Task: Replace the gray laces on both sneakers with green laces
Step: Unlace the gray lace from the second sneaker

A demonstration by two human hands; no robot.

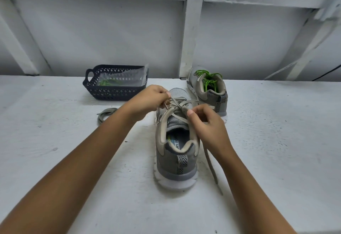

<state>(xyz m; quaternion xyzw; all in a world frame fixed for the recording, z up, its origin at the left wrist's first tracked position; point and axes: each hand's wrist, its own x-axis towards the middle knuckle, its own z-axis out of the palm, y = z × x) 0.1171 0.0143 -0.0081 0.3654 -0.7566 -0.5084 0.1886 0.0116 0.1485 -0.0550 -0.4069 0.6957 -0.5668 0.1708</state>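
Head camera showed a white table (pixel 55 160) bearing a gray sneaker (pixel 177 160), heel toward the person, and beyond it a second sneaker (pixel 221 101) with green laces (pixel 208 81). Left hand (pixel 149 99) and right hand (pixel 206 123) each pinched the near sneaker's gray lace (pixel 210 163) over the eyelets.

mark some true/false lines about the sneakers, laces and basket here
1. The far sneaker has green laces. True.
2. The near sneaker is laced in green. False: it carries a gray lace.
3. The left hand and the right hand both pinch that gray lace. True.
4. The dark basket holds scissors. False: it holds a clear bag with a green lace inside.
5. A loose gray lace lies to the right of the sneakers. False: it lies to their left, by the left forearm.
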